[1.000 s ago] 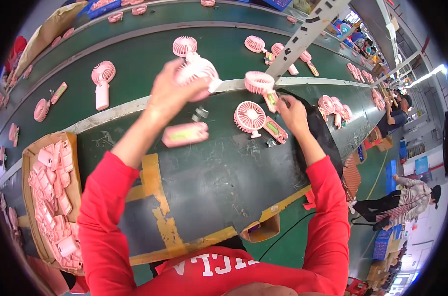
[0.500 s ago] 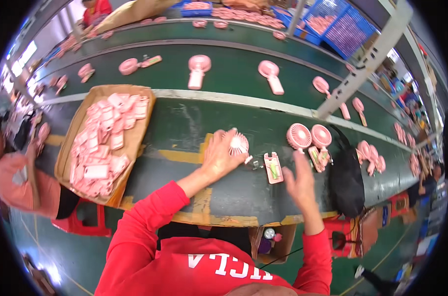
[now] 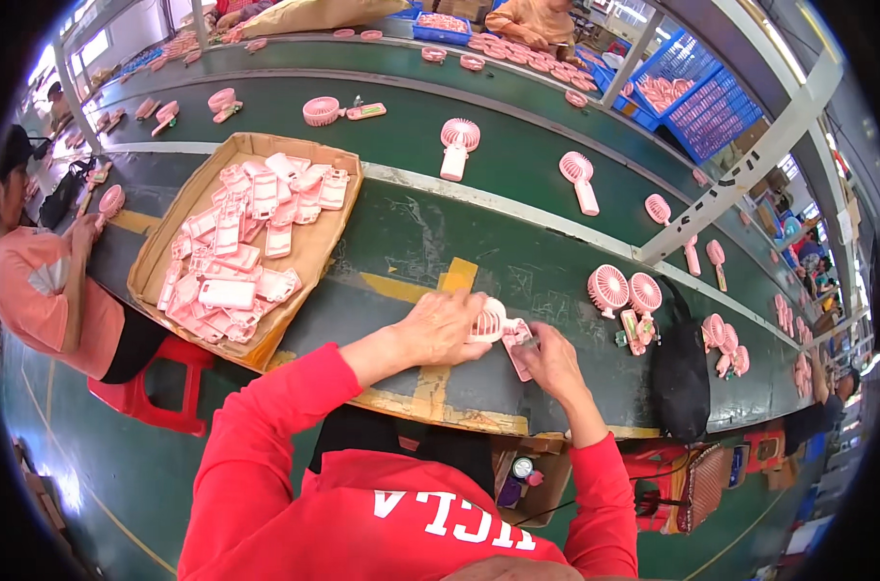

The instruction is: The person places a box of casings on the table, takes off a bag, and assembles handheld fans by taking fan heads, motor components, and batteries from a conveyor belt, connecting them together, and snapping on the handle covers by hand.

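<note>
On the dark green workbench (image 3: 401, 228), a cardboard tray (image 3: 337, 225) of pink shells (image 3: 229, 293) stands left of the left hand (image 3: 442, 327) and right hand (image 3: 554, 364). Between the hands, the pink handle casing (image 3: 517, 354) lies just right of the fan head (image 3: 490, 321), long axis running roughly toward the person; the right hand is nearer. The left hand, back upward, is closed around the fan head. The right hand angles inward, fingers bent at the casing's right edge; whether it pinches or only touches cannot be told.

left hand (image 3: 438, 327), frame centre: is holding fan head (image 3: 491, 319). right hand (image 3: 554, 363), right of centre: is touching handle (image 3: 515, 354). cardboard tray (image 3: 316, 232), frame left: is bearing casings (image 3: 231, 259).
</note>
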A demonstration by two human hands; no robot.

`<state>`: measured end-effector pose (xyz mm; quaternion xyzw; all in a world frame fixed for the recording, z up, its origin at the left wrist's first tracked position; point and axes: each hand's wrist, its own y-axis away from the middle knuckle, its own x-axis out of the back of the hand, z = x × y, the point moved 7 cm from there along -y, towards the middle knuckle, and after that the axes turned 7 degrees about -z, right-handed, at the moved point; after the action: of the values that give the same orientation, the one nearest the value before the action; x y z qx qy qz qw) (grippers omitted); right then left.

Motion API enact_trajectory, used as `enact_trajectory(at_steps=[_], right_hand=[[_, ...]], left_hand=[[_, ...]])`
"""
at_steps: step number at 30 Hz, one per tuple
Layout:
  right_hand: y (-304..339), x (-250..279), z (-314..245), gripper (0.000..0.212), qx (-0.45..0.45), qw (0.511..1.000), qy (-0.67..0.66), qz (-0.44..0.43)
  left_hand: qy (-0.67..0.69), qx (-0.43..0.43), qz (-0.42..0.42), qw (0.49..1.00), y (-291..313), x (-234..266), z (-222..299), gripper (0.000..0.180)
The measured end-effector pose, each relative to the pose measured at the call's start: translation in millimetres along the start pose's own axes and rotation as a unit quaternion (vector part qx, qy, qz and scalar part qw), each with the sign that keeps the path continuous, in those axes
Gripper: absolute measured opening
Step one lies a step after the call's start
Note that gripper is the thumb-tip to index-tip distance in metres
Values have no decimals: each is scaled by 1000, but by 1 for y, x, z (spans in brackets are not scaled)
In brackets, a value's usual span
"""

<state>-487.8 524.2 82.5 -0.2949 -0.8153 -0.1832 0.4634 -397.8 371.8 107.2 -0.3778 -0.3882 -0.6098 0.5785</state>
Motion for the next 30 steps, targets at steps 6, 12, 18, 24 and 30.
enact_trajectory(at_steps=[6, 12, 18, 24, 30], right_hand=[[22, -21, 9, 27, -107, 979, -154, -79], [44, -45, -28, 27, -101, 788, -596, -118], [62, -69, -43, 29, -161, 725, -639, -202], [82, -80, -78, 26, -168, 754, -583, -253], [95, -73, -94, 26, -137, 730, -628, -233]], left_hand=[[29, 74, -67, 995, 52, 9, -19, 55], [335, 98, 35, 937, 89, 20, -59, 46], [696, 51, 202, 687, 102, 35, -54, 40], [678, 16, 174, 714, 91, 26, -20, 49], [594, 40, 96, 798, 84, 23, -3, 47]])
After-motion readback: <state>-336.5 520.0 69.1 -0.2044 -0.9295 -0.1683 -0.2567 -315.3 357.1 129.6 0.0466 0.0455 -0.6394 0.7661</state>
